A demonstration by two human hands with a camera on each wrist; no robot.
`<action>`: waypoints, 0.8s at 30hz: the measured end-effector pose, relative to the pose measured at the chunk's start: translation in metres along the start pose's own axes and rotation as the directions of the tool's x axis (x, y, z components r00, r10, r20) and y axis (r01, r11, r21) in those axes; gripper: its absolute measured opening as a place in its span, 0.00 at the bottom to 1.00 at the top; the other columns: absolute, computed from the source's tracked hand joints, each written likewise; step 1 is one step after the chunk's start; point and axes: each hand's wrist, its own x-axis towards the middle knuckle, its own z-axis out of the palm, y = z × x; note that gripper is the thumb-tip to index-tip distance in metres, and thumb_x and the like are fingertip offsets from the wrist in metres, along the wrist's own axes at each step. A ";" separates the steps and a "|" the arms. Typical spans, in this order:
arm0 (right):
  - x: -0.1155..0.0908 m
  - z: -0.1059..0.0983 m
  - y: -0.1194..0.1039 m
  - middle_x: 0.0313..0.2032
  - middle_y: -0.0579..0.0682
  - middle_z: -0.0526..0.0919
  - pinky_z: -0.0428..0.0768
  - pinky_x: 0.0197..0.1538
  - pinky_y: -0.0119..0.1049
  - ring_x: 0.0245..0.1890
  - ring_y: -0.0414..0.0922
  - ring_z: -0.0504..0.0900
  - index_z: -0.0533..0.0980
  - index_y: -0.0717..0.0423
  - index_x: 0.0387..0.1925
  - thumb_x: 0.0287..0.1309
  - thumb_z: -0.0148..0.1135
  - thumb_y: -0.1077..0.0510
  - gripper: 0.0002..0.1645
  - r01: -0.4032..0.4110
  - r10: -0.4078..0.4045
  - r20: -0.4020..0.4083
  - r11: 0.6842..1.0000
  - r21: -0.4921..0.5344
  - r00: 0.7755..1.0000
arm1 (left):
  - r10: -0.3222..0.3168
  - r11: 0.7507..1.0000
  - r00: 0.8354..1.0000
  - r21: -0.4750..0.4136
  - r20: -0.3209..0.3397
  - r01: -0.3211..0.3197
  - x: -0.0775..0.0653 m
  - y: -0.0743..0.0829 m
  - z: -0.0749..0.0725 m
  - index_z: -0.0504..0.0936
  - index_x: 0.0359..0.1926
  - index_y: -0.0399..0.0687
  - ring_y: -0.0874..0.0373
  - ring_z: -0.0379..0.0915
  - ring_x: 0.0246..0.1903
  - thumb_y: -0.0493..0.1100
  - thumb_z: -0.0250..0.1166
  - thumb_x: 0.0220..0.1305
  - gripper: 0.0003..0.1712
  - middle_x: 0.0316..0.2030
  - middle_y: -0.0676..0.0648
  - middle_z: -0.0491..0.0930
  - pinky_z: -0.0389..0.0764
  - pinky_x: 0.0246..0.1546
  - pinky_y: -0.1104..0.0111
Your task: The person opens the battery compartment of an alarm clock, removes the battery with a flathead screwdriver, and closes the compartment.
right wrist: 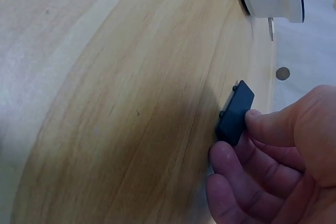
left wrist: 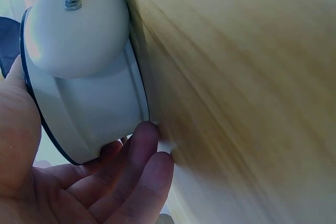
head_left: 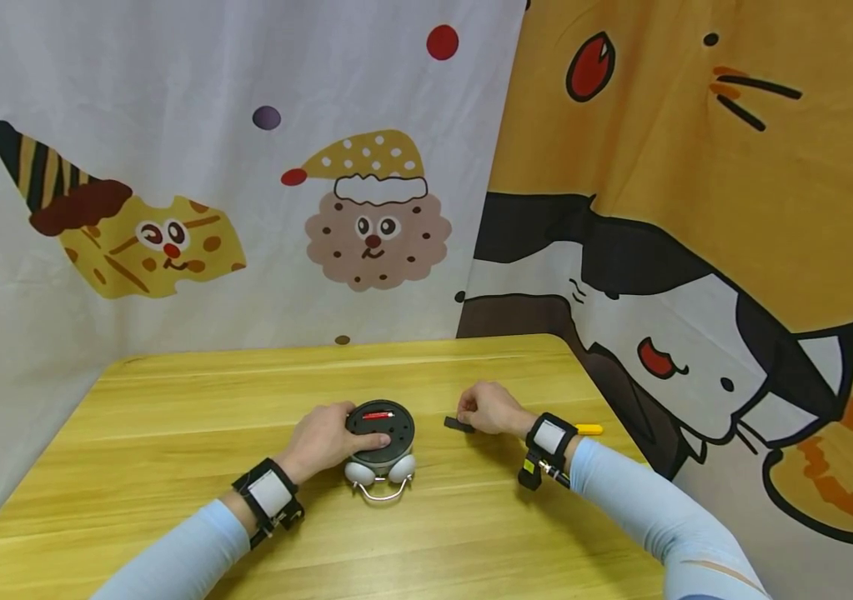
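Note:
A twin-bell alarm clock [head_left: 388, 442] lies back side up on the table, its white bells and wire handle toward me. In its black back a red battery [head_left: 378, 415] shows in a slot. My left hand [head_left: 324, 439] grips the clock from the left, thumb over the back; in the left wrist view its fingers [left wrist: 144, 142] curl under the white rim. To the right of the clock, my right hand [head_left: 494, 408] pinches a small black battery cover [right wrist: 235, 114] between thumb and fingers, just above or at the tabletop. Small tabs show along one edge of the cover.
The wood-grain table [head_left: 193, 433] runs back to a cartoon-printed curtain [head_left: 246, 50]. A yellow object [head_left: 589, 429], perhaps a handle, lies partly hidden behind my right wrist. Each wrist wears a strapped black device [head_left: 268, 496].

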 end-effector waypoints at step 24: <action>0.000 0.000 0.004 0.30 0.38 0.93 0.78 0.40 0.36 0.32 0.38 0.82 0.93 0.43 0.32 0.69 0.80 0.55 0.06 0.008 -0.008 0.003 1.000 -0.013 1.000 | -0.022 1.000 1.000 -0.009 0.000 0.022 -0.003 0.003 -0.002 0.89 0.58 0.40 0.57 0.82 0.35 0.77 0.83 0.54 0.50 0.38 0.46 0.91 0.79 0.34 0.64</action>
